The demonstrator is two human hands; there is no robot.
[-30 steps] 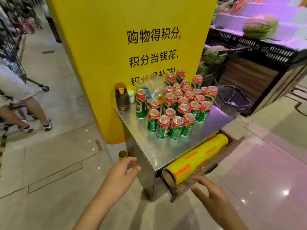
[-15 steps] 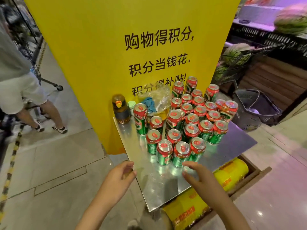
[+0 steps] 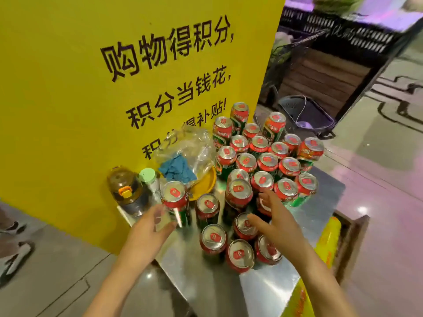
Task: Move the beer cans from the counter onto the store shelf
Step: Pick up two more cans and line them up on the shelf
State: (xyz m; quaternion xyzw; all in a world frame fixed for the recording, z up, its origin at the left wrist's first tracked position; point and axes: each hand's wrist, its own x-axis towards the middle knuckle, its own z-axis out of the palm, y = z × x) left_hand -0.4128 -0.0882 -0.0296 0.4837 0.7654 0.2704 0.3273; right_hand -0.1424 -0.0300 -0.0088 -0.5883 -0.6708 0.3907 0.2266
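Steel counter [image 3: 270, 291] against yellow sign [image 3: 91, 88] holds upright cans [image 3: 265, 161] clustered right of a bottle [image 3: 124, 191]; left hand [image 3: 146, 234] and right hand [image 3: 277, 220] reach in with spread fingers, holding nothing, and the cans look rigid, slick, likely full, best gripped mid-wall.

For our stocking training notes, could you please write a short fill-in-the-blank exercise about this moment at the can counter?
1. The beer cans stand on a counter made of ____.
2. The sign behind the cans is coloured ____.
3. The blue cloth lies inside a clear plastic ____.
4. The left hand reaches for the can nearest the brown ____.

Missing words: metal; yellow; bag; bottle
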